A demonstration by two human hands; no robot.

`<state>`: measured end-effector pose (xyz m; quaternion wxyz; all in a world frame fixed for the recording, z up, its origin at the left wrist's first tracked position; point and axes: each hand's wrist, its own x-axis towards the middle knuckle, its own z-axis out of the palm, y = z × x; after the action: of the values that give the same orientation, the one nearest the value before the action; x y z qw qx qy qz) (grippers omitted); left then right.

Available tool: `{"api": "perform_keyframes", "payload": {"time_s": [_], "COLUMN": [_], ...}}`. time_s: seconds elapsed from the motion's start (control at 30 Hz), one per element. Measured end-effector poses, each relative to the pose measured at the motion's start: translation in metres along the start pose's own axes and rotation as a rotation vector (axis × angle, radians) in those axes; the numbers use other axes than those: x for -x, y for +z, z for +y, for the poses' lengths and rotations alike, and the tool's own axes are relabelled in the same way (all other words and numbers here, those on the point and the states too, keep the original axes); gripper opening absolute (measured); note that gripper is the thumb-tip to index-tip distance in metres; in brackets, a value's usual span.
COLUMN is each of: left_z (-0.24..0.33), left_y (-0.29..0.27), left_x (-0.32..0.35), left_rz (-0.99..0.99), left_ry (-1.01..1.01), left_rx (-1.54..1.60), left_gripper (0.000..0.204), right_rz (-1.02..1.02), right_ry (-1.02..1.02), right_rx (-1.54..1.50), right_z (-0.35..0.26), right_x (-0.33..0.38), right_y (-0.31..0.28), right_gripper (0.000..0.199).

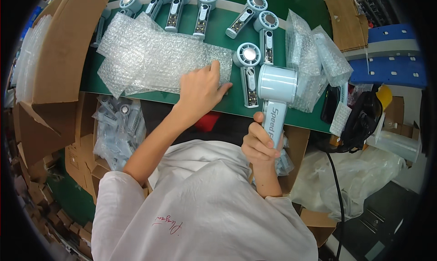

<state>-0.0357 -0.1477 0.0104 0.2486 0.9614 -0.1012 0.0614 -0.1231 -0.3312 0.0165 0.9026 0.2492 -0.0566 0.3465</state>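
Note:
My right hand (pixel 260 141) is wrapped round the handle of a pale blue handheld fan (pixel 277 86), held upright with its round head on top, above the table's front edge. My left hand (pixel 200 89) rests on the right end of a stack of clear bubble-wrap bags (pixel 150 56). Its index finger and thumb are apart; the other fingers are curled and partly hidden. Just left of the held fan, another handheld fan (pixel 249 76) lies on the green table (pixel 227 107), its handle toward me.
Several more fans (pixel 202 15) lie along the back. More bubble-wrap bags (pixel 302 51) lie at the right, near a black phone-like object (pixel 330 101). A cardboard box (pixel 63 47) stands at the left. Below the table, a box holds bagged fans (pixel 119 129). A black cable (pixel 336 183) hangs at the right.

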Motion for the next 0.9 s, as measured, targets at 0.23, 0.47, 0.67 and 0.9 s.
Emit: {"api": "perform_keyframes", "payload": {"time_s": [0.23, 0.47, 0.67, 0.9], "left_z": [-0.012, -0.024, -0.045, -0.066], "left_y": [-0.011, -0.015, -0.018, -0.025], "left_x": [0.008, 0.022, 0.014, 0.001], "left_rz": [-0.043, -0.11, -0.068, -0.305], "left_ry": [0.194, 0.244, 0.318, -0.069], "left_rx": [-0.181, -0.149, 0.064, 0.771], "left_gripper": [0.021, 0.021, 0.018, 0.021], "right_rz": [0.121, 0.545, 0.808, 0.764], "right_ry": [-0.112, -0.238, -0.353, -0.342], "right_rx": [0.309, 1.26, 1.839, 2.447], "right_z": [-0.002, 0.004, 0.024, 0.009], "right_x": [0.008, 0.013, 0.003, -0.001], "right_y": [-0.001, 0.001, -0.011, -0.028], "right_gripper": [0.051, 0.055, 0.061, 0.06]}}
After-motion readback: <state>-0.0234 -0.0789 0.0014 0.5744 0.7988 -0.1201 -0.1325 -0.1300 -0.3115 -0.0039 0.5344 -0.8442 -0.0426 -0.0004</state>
